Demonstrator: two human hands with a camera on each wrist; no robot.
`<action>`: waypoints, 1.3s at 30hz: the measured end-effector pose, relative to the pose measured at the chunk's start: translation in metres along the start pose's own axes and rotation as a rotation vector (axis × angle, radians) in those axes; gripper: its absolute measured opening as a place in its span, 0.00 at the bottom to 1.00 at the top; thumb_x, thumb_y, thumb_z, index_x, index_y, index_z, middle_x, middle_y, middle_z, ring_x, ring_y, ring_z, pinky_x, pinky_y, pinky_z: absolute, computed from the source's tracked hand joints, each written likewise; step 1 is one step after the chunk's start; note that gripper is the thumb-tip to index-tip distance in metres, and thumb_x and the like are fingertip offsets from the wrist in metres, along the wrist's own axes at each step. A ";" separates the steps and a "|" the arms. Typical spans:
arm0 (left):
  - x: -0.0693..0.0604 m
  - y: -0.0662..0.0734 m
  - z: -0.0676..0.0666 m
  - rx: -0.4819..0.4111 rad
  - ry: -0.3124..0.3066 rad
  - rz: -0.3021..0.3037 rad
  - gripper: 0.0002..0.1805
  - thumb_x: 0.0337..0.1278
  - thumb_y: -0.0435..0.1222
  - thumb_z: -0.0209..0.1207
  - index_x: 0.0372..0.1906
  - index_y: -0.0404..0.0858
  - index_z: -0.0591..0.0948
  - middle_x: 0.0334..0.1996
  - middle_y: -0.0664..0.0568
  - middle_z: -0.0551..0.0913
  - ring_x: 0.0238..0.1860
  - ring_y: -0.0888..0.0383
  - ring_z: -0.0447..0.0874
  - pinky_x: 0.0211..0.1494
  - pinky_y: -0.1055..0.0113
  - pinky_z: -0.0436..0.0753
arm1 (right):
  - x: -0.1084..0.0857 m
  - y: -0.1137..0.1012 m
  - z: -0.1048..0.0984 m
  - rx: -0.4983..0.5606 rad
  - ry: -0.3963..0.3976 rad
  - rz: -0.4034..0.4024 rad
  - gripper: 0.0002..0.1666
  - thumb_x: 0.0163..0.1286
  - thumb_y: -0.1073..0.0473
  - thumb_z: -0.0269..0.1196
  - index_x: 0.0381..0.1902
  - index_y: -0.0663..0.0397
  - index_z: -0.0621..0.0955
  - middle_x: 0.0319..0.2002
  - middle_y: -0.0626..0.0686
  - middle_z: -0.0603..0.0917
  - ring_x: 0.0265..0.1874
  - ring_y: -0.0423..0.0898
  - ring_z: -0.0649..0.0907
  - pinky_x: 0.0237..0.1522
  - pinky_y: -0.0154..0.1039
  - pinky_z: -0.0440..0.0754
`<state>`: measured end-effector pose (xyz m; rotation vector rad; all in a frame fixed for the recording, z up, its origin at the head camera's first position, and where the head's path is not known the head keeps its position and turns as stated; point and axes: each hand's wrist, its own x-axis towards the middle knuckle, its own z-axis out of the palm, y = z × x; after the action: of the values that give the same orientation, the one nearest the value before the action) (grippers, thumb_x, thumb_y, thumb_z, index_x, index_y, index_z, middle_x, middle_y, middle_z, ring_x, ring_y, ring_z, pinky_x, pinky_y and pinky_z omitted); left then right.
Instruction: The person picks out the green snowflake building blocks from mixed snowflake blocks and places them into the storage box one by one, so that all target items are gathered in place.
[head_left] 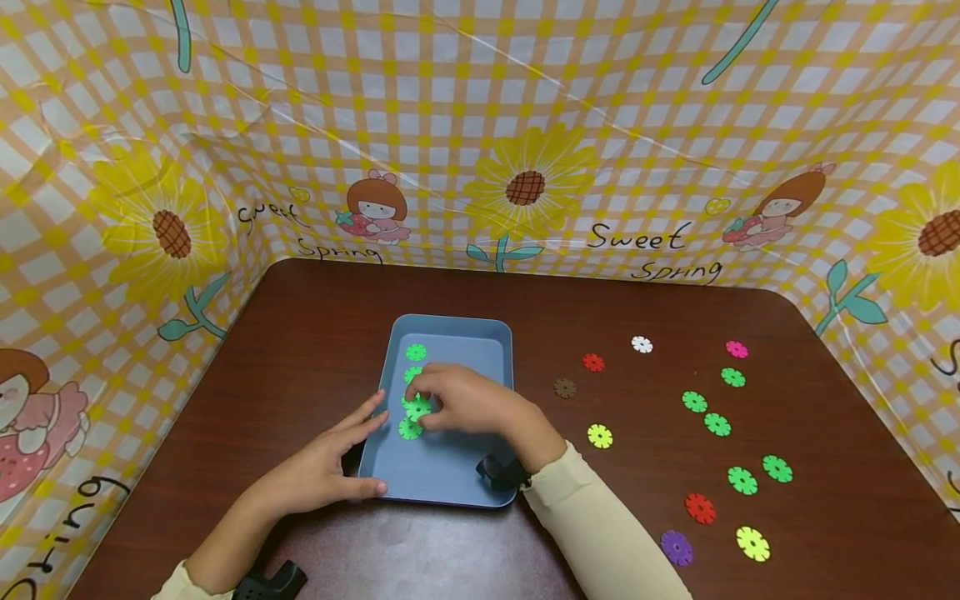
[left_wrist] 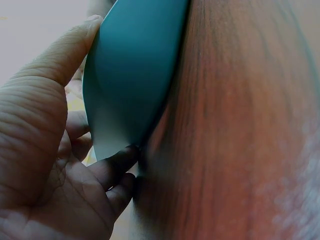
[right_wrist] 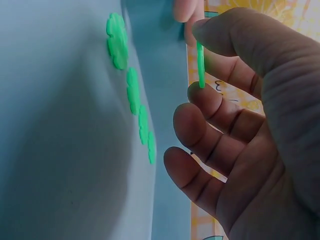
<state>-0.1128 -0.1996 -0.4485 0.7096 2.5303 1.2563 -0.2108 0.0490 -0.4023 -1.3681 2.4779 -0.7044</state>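
A blue-grey tray [head_left: 442, 471] lies on the table. Between thumb and finger, my right hand [head_left: 468, 400] pinches a green notched plastic disc [right_wrist: 201, 67] above the tray floor. Below it, more green discs [head_left: 416, 352] form a column along the tray's left side; the right fingers partly cover some of them. My left hand [head_left: 318, 467] is spread at the near left corner of the tray, its fingers mostly straight. Its thumb touches the rim [left_wrist: 89, 65], and other fingertips rest against the outer wall low down.
On the table's right side lie several loose notched discs: green [head_left: 717, 424], red [head_left: 701, 508], yellow [head_left: 600, 436], purple [head_left: 677, 547], brown [head_left: 565, 388], white [head_left: 642, 344] and pink [head_left: 737, 349]. A checked, flowered cloth [head_left: 525, 100] encloses the table's back and sides.
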 end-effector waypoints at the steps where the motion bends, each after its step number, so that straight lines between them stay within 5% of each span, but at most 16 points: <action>1: 0.000 0.000 0.000 0.001 0.000 -0.001 0.53 0.50 0.53 0.72 0.76 0.35 0.60 0.80 0.54 0.45 0.77 0.51 0.45 0.69 0.42 0.61 | 0.000 0.000 0.001 -0.001 -0.005 0.002 0.15 0.62 0.62 0.67 0.48 0.48 0.84 0.38 0.45 0.78 0.33 0.40 0.75 0.37 0.33 0.75; 39: -0.001 0.001 0.000 0.013 0.012 0.017 0.53 0.51 0.55 0.71 0.76 0.34 0.61 0.80 0.51 0.47 0.77 0.50 0.47 0.70 0.45 0.61 | 0.007 -0.007 0.018 0.018 -0.232 -0.061 0.12 0.62 0.60 0.69 0.45 0.46 0.85 0.34 0.41 0.78 0.33 0.37 0.74 0.39 0.29 0.72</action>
<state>-0.1119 -0.1998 -0.4480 0.7304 2.5492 1.2551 -0.2018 0.0344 -0.4136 -1.4355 2.2533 -0.5443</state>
